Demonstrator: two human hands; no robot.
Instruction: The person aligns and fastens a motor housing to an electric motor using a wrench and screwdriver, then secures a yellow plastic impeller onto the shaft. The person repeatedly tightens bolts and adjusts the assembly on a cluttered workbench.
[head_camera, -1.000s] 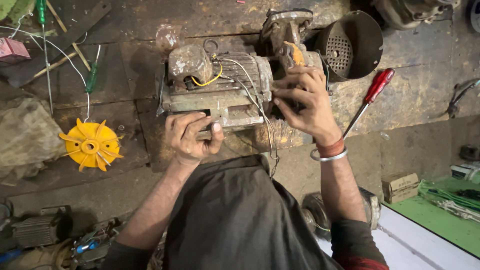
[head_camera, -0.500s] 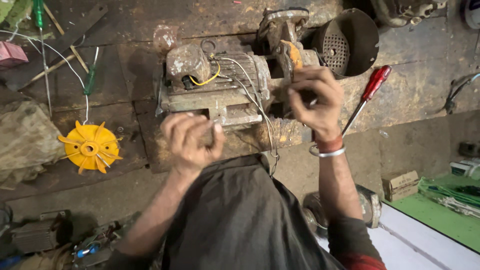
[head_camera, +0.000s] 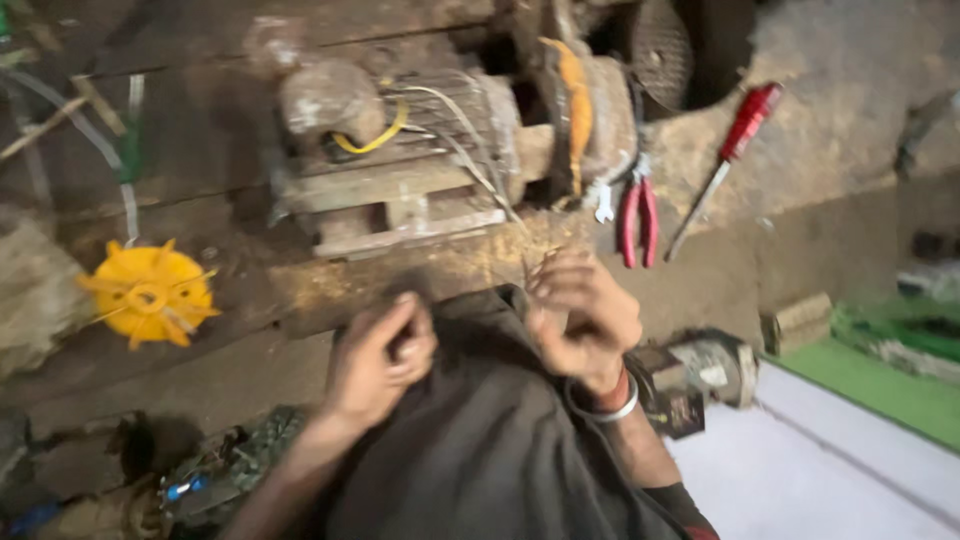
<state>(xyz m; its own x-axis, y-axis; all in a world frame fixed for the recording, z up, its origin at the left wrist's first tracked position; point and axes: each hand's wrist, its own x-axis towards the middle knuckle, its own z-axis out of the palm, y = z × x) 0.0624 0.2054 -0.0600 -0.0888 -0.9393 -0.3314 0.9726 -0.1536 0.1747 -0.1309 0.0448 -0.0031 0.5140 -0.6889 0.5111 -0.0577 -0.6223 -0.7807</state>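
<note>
Both hands near lap, below electric motor (head_camera: 400, 160) (blurry): left hand (head_camera: 380, 360) fingers curled, right hand (head_camera: 580, 315) fingers half-clenched, contents unclear; red pliers (head_camera: 637, 215) at 1 o'clock.

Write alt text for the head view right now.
A person's left hand and right hand hover, fingers curled, just in front of a dirty electric motor on a workbench. Red-handled pliers and a red screwdriver lie right; a yellow fan lies left.

Repair workshop: dismantled motor (head_camera: 400, 160), pliers (head_camera: 636, 215)
</note>
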